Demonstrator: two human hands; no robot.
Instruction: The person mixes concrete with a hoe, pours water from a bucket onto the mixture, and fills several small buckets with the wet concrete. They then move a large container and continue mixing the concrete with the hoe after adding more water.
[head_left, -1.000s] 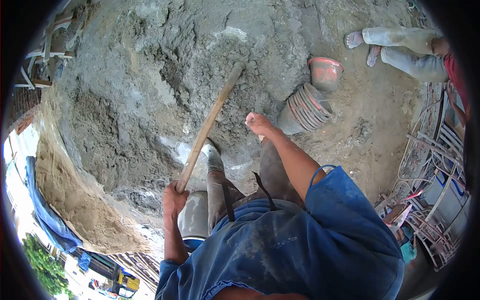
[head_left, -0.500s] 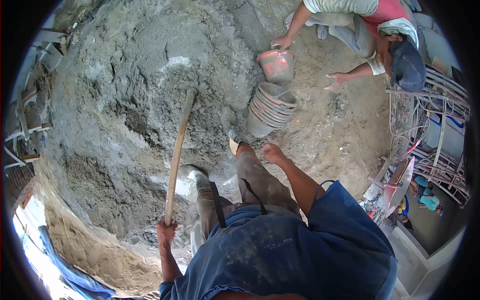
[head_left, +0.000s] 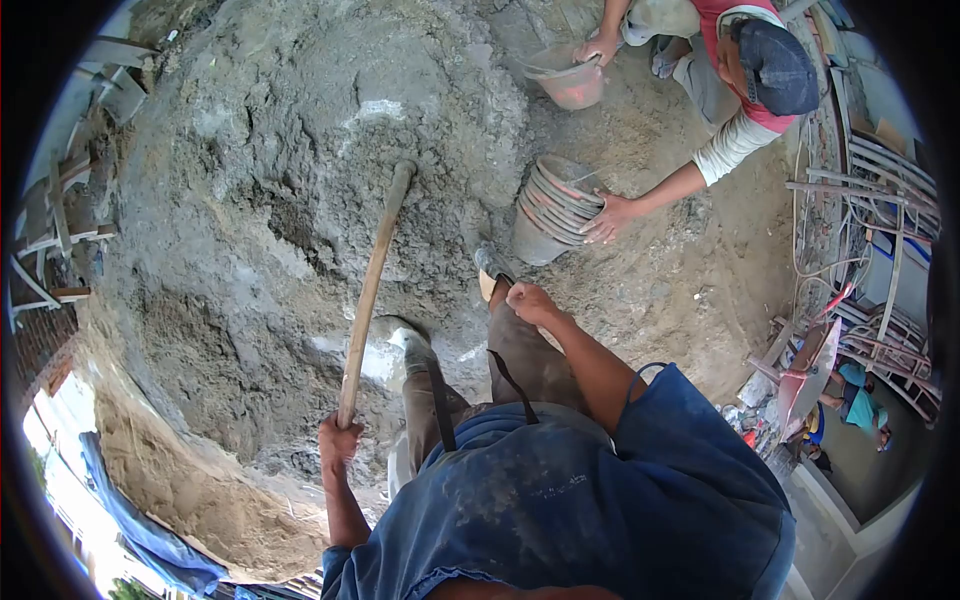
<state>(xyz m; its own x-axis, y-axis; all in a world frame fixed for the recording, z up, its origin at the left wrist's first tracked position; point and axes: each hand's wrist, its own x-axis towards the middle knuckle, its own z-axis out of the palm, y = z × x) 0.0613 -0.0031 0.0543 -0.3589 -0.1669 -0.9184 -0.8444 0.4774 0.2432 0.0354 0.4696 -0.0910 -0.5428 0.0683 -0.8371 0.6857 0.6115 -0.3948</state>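
My left hand [head_left: 341, 443] is closed round the lower end of a long wooden tool handle [head_left: 371, 290]. The handle slants up and away to the wet grey mortar [head_left: 300, 170], where its far end rests; any blade there is hidden. My right hand [head_left: 531, 303] is closed just above my right knee, against the trouser leg [head_left: 530, 350]. Whatever its fingers hold, if anything, I cannot make out. Beyond that hand, a stack of mud-caked buckets [head_left: 553, 212] leans on the ground. A co-worker's hand [head_left: 608, 217] touches the stack's side.
The crouching co-worker [head_left: 735, 60] holds a separate bucket [head_left: 570, 78] at the top with the other hand. Metal frames [head_left: 880, 200] and a wheelbarrow-like tray [head_left: 808, 375] stand at the right. A sand bank [head_left: 190, 470] and a blue tarp [head_left: 150, 540] lie at lower left.
The co-worker has put a hand on the bucket stack and moved the single bucket away and tilted it. My right hand has shifted slightly left, closer to my leg. My left hand keeps its grip.
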